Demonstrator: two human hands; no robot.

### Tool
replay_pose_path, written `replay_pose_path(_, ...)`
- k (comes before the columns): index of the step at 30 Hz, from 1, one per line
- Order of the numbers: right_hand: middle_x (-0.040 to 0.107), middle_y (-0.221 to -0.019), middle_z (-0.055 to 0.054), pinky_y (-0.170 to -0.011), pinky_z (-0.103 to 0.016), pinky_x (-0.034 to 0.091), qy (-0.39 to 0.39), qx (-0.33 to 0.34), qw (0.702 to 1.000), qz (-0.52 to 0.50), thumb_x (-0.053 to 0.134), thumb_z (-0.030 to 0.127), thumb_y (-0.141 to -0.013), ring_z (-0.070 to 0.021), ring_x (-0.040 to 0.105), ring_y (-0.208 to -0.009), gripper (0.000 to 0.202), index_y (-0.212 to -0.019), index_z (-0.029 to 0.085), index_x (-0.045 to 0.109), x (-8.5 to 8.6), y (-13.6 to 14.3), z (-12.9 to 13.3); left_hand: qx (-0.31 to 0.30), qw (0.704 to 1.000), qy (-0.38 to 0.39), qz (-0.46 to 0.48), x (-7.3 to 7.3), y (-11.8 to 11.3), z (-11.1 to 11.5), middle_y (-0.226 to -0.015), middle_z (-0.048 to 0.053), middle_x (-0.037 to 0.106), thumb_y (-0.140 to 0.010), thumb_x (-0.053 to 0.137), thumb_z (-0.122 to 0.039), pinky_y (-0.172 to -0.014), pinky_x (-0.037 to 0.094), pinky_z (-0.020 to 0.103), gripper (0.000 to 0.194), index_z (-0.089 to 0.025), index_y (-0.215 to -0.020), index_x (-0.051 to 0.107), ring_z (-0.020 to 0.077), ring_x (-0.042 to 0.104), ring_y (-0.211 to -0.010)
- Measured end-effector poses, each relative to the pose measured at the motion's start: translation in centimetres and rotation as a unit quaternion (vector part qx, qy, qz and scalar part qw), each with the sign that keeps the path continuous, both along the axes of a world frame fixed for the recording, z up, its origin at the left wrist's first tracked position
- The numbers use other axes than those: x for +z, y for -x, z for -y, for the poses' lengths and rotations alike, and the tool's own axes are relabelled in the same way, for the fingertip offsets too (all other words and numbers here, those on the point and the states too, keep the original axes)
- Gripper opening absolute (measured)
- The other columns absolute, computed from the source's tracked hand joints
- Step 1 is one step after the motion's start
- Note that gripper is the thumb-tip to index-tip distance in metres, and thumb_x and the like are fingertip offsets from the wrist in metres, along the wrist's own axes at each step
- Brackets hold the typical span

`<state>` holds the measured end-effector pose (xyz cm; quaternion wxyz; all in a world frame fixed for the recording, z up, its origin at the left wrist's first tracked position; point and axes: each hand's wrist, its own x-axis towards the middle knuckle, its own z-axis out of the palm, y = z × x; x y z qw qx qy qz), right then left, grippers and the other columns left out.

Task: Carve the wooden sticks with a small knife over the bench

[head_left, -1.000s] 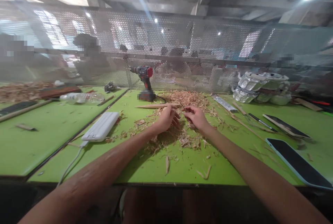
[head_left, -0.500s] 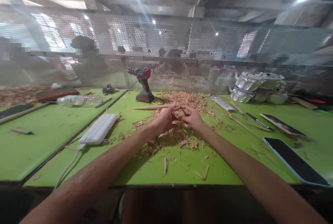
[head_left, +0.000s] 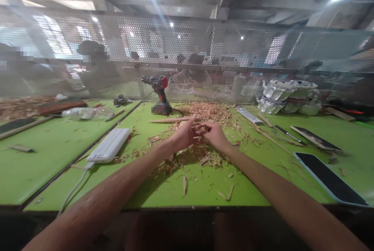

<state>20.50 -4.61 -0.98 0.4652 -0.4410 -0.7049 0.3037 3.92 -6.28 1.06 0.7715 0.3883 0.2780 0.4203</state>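
My left hand [head_left: 186, 134] and my right hand [head_left: 214, 134] meet at the middle of the green table [head_left: 157, 196], above a heap of wood shavings [head_left: 209, 111]. The fingers of both are bent and pressed around something small that I cannot make out. Just behind my left hand lies a pointed wooden stick [head_left: 166, 120]. Farther back, a cordless drill [head_left: 160, 91] stands upright on its battery. More shavings [head_left: 210, 158] are scattered below my wrists.
At the left are a white power bank [head_left: 109, 146] with a cable and a clear plastic bottle [head_left: 87, 113]. To the right lie a phone [head_left: 330, 179], a dark flat slab [head_left: 316, 138], a pen [head_left: 290, 135] and foil-wrapped items [head_left: 276, 95]. A perforated screen [head_left: 187, 41] stands behind.
My right hand has turned slightly, its fingers now lower and more overlapped with the left. The view has shifted slightly. The drill and stick lie as before.
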Motion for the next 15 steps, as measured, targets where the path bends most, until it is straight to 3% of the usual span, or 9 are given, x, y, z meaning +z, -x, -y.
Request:
replay_pose_path(6, 0.079, -0.081, -0.007, -0.063, -0.032, 0.053, 0.036, 0.009, 0.999, 0.001, 0.079, 0.031, -0.076, -0.0202, 0.066, -0.069, 0.017, -0.087, 0.02, 0.085, -0.39, 0.09, 0.05, 0.013, 1.0, 0.0, 0.002, -0.2, 0.01, -0.32, -0.088, 0.007, 0.068, -0.105, 0.051, -0.059, -0.074, 0.058, 0.034, 0.043, -0.017, -0.1, 0.062, 0.0182, 0.066, -0.074)
replay_pose_path(11, 0.081, -0.09, -0.009, -0.066, -0.034, 0.058, 0.018, 0.012, 1.0, 0.008, 0.08, 0.031, -0.077, -0.022, 0.071, -0.073, 0.021, -0.095, 0.022, 0.087, -0.76, 0.03, -0.03, 0.023, 1.0, -0.001, 0.002, -0.07, 0.03, -0.21, -0.087, 0.004, 0.067, -0.105, 0.05, -0.059, -0.07, 0.055, 0.033, 0.044, -0.017, -0.117, 0.057, 0.0182, 0.065, -0.07)
replay_pose_path(15, 0.081, -0.091, -0.009, -0.071, -0.035, 0.059, -0.01, 0.015, 1.0, 0.012, 0.08, 0.029, -0.078, -0.0236, 0.073, -0.079, 0.015, -0.09, 0.023, 0.087, -1.01, 0.14, 0.01, 0.004, 1.0, -0.02, -0.021, 0.2, 0.21, 0.08, -0.088, 0.004, 0.067, -0.105, 0.048, -0.061, -0.07, 0.055, 0.034, 0.052, -0.018, -0.134, 0.052, 0.0196, 0.067, -0.072)
